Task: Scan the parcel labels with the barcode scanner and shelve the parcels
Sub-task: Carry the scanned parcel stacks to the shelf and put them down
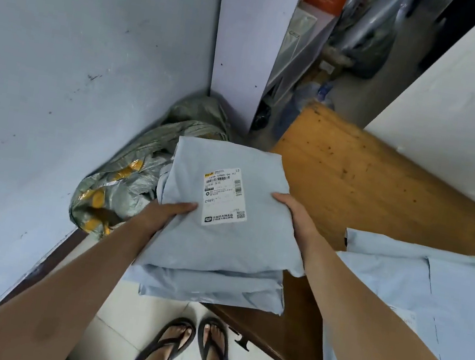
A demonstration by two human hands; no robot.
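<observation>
I hold the top parcel in both hands. My left hand grips its left edge, thumb on top. My right hand grips the right edge. The label faces up. The parcel is over a pile at the near left corner of the desk, and the pile hangs off the edge. The bag looks smooth and floppy, so it could slip from me. If I bump the pile, I think it could slide to the floor.

The white label on the grey parcel reads "C989"; its smaller print is illegible.
</observation>
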